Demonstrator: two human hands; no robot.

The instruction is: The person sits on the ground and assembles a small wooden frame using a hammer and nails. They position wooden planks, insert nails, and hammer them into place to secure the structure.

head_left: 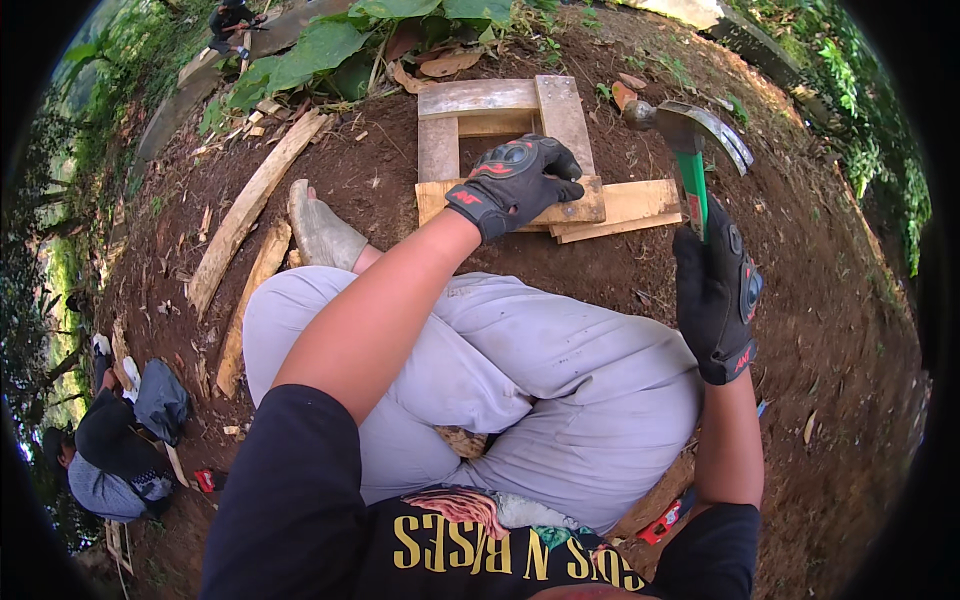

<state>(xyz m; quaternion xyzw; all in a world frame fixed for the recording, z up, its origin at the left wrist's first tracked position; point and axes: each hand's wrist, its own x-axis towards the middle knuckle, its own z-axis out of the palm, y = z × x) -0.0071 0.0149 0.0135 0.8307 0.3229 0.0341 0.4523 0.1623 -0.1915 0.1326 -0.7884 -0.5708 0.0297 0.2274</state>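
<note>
My left hand [515,182], in a black glove, is over the near side of a small square wooden frame [565,120]. Its fingers are bent in a pinch just above the near board [590,205]; whatever they may hold is too small or hidden to make out. My right hand [718,290], also gloved, grips a claw hammer [692,175] by its green handle, with the steel head raised to the right of the frame. Short boards [640,203] stick out to the right from beneath the near board.
Two long pieces of wood [255,205] lie on the brown soil at left. My bare, dusty foot [325,228] rests between them and the frame. Broad leaves [320,50] grow behind. A red tool [665,520] lies by my right elbow. Another person [110,450] is low at far left.
</note>
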